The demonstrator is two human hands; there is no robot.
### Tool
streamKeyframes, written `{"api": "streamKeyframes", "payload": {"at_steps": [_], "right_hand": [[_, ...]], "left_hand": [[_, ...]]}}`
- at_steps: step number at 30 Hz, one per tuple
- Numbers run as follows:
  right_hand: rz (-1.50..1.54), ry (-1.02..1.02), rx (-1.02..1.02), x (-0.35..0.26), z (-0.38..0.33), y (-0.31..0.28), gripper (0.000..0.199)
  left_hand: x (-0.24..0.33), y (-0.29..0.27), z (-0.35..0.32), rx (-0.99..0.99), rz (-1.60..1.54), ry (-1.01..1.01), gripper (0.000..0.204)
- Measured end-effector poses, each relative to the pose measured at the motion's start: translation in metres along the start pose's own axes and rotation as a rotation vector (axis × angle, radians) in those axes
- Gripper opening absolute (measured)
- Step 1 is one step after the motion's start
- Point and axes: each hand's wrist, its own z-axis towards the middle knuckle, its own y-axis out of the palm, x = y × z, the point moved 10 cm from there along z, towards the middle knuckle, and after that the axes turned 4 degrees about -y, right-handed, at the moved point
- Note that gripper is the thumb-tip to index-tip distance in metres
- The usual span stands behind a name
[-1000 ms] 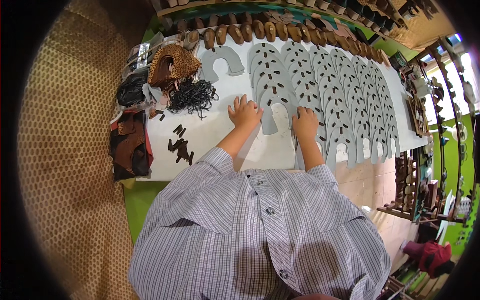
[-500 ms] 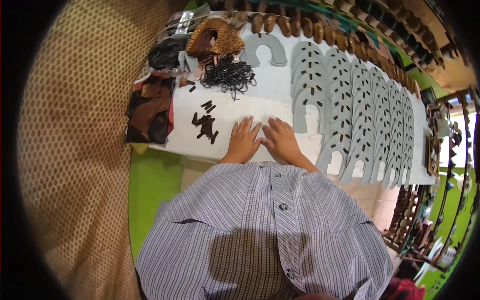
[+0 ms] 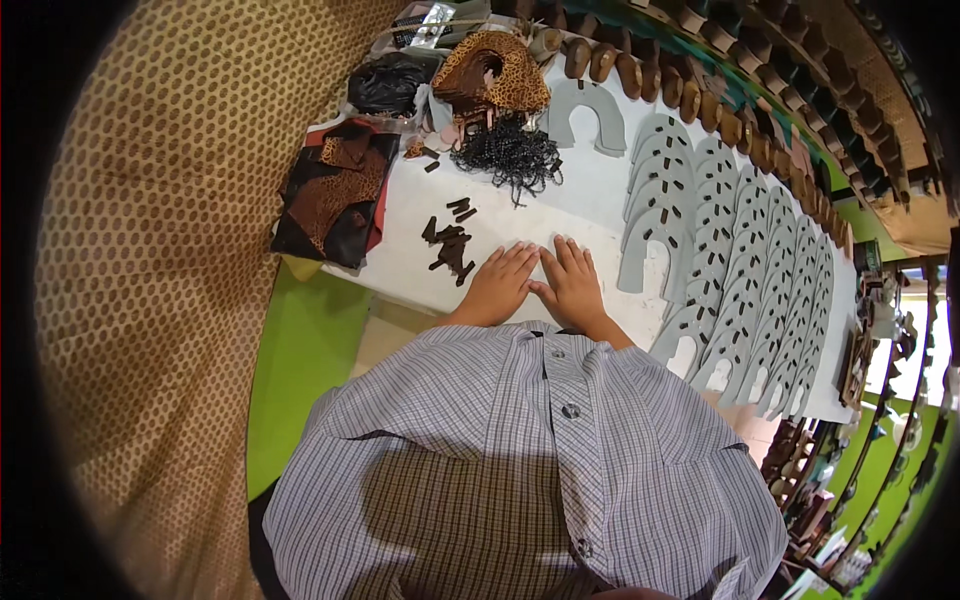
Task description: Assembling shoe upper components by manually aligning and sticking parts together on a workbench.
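Both of my hands lie flat at the near edge of the white table (image 3: 590, 205), holding nothing. My left hand (image 3: 503, 284) has its fingers stretched out, their tips toward the right hand. Beside it, touching or nearly touching, my right hand (image 3: 573, 284) is also stretched out flat. Left of my hands is a loose pile of short dark brown strips (image 3: 452, 248). To the right, overlapping rows of grey U-shaped pieces (image 3: 660, 220) carry small dark strips. One more grey U-shaped piece (image 3: 587, 97) lies by itself farther back.
Behind the strips are a tangle of black cords (image 3: 510, 157), a leopard-print bundle (image 3: 492, 75) and a black plastic bag (image 3: 388, 85). Dark and leopard-print material pieces (image 3: 335, 195) lie at the left corner. Brown shoe lasts (image 3: 650, 82) line the far edge. A patterned curtain (image 3: 170, 250) hangs left.
The view has turned, so the table's things sit farther right in the picture. My hands stay flat on the table, a little closer together, with the fingers less spread.
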Motion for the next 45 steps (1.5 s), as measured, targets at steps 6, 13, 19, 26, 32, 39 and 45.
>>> {"api": "streamKeyframes", "payload": {"at_steps": [6,13,19,26,32,39,45], "right_hand": [[0.048,-0.014,0.022,0.006,0.011,-0.008,0.047],[0.017,0.147,0.205,0.084,0.058,-0.036,0.027],[-0.16,0.282,0.267,0.141,0.101,-0.069,0.026],[-0.273,0.316,0.193,0.188,0.134,-0.069,0.028],[-0.405,0.247,0.101,0.197,0.153,-0.06,0.025],[-0.549,0.111,-0.008,0.197,0.161,-0.058,0.013],[-0.475,0.055,0.23,0.17,0.148,-0.099,0.01]], "left_hand": [[-0.003,-0.001,0.0,-0.039,0.035,0.023,0.05],[-0.005,-0.035,0.048,0.121,-0.144,0.06,0.028],[-0.029,-0.07,0.152,0.275,-0.022,0.039,0.022],[-0.059,-0.048,0.224,0.151,0.24,0.013,0.018],[-0.076,-0.032,0.24,0.048,0.271,-0.003,0.016],[-0.082,-0.04,0.249,0.116,0.068,-0.066,0.012],[-0.062,-0.072,0.238,0.263,-0.09,-0.024,0.013]]}}
